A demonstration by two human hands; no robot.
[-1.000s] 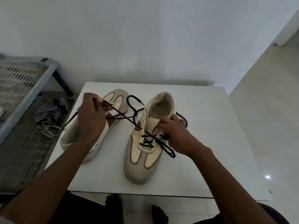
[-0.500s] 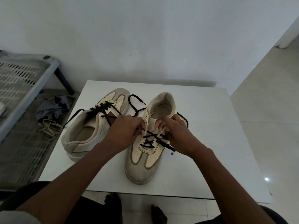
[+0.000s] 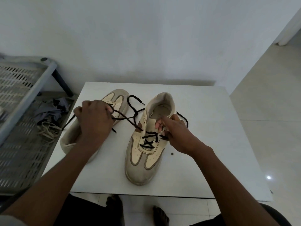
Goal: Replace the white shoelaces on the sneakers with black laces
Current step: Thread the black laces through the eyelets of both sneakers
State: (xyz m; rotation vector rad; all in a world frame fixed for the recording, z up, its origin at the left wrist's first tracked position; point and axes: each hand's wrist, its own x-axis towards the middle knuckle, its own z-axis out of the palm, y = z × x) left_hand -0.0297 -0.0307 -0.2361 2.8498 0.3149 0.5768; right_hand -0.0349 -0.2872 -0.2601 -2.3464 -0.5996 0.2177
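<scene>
The sneaker in front [image 3: 143, 167] on the table [image 3: 203, 128] has the black lace [image 3: 148, 139] crossed through its lower eyelets only. The rows toward the collar are bare, so I judge it roughly half laced. The left hand [image 3: 93, 121] has its fingers curled round a strand drawn taut out to the left, while the right hand [image 3: 177, 136] pinches the shoe's upper beside the top crossing. The second sneaker [image 3: 118, 98] lies just beside, black ends trailing from it, but the left hand hides most of it — its lacing cannot be judged — and the white laces [image 3: 48, 130] lie off on the rack [image 3: 21, 144].
</scene>
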